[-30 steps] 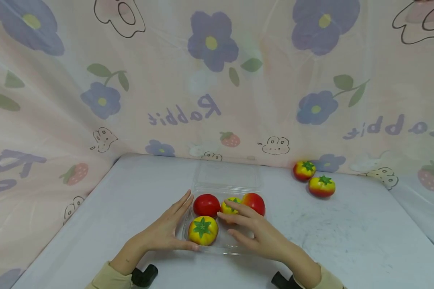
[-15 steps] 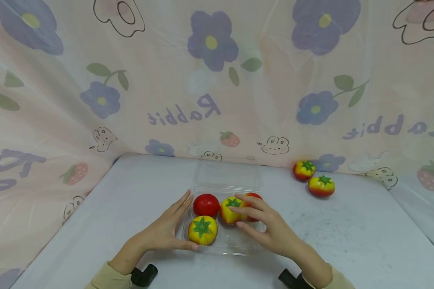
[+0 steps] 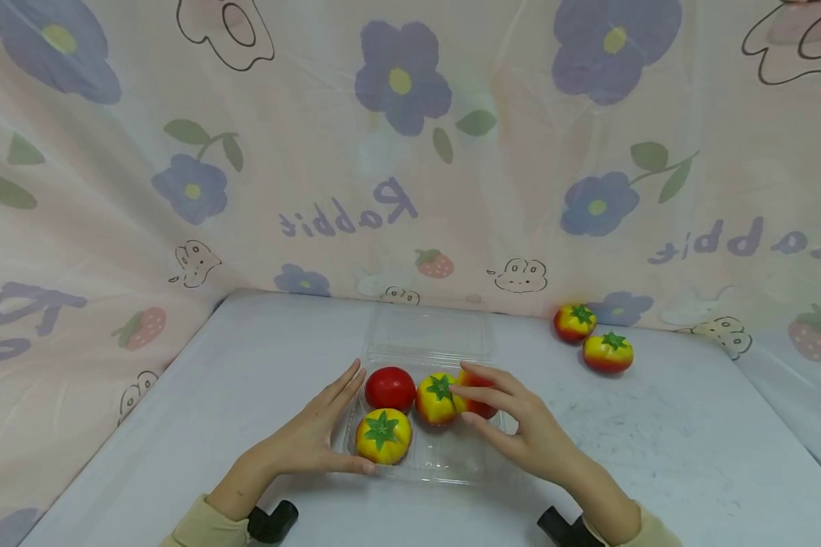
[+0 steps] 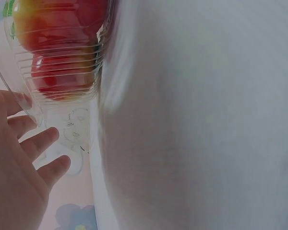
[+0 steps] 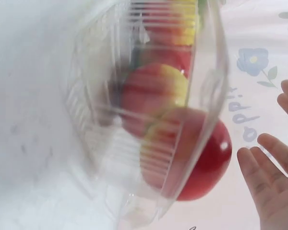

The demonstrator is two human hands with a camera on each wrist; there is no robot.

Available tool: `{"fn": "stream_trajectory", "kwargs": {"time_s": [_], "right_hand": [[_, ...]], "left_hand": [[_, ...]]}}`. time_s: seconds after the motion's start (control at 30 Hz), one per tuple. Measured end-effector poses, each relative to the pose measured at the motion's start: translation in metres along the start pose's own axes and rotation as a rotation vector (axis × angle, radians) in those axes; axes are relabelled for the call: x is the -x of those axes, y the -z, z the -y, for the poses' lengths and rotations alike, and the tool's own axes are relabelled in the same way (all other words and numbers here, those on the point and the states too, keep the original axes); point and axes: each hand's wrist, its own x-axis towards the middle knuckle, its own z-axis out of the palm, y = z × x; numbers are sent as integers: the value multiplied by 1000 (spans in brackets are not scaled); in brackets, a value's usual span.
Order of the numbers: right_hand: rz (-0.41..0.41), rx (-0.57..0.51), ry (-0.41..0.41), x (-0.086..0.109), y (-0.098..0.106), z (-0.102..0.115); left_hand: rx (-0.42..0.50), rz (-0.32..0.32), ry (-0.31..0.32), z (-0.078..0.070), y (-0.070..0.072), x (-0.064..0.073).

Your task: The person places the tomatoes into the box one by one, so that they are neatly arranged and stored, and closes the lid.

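The right hand [image 3: 527,425] has shifted rightward, fingers loose beside the rear-right tomato [image 5: 213,155] in the box [image 3: 445,460]; the left hand [image 3: 311,437] flanks it, fingers extended. I fear a nudge could roll that tomato out.

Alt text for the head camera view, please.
A person's left hand and right hand frame an open clear plastic container holding four tomato-like fruits, the right hand partly hiding the rightmost fruit. Two more fruits sit at the back right of the white table, before a flowered backdrop.
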Motion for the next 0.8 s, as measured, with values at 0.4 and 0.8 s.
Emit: {"fn": "stream_trajectory", "kwargs": {"time_s": [0.4, 0.8], "right_hand": [[-20, 72, -52, 7, 12, -11], [-36, 159, -91, 16, 21, -24]], "left_hand": [[-7, -2, -1, 0, 0, 0], [-5, 3, -2, 2, -1, -1]]}}
